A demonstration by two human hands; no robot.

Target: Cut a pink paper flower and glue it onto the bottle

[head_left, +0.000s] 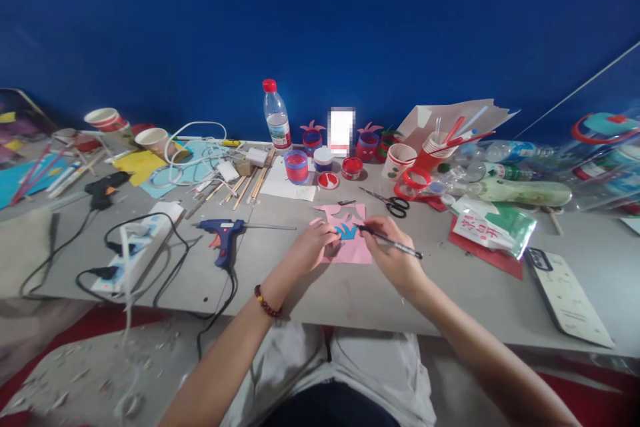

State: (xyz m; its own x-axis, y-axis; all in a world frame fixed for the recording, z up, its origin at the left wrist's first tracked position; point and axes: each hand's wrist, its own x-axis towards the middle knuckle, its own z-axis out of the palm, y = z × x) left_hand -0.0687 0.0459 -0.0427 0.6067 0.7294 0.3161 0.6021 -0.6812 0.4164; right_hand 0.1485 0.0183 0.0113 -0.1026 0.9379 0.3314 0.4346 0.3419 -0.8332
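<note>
A black pen (pixel 397 245) slants through the fingers of my right hand (pixel 393 250), its tip close to the right edge of a blue leaf-shaped paper cutout (pixel 345 232). My left hand (pixel 313 241) grips the cutout's left side with its fingertips, holding it against a sheet of pink paper (pixel 350 255). The pink sheet lies on the grey table (pixel 330 293) and has a piece cut away near its top. Scissors (pixel 393 203) with black handles lie beyond my right hand. Left of my left hand is a blue glue gun (pixel 226 230).
A power strip (pixel 143 247) with trailing cables and a black glue gun (pixel 103 190) occupy the left side. Behind the pink sheet stand a water bottle (pixel 277 120), a pink-and-blue ring container (pixel 297 167) and a red paint pot (pixel 353 167). Plastic bottles (pixel 525 190) and a phone (pixel 567 293) lie right.
</note>
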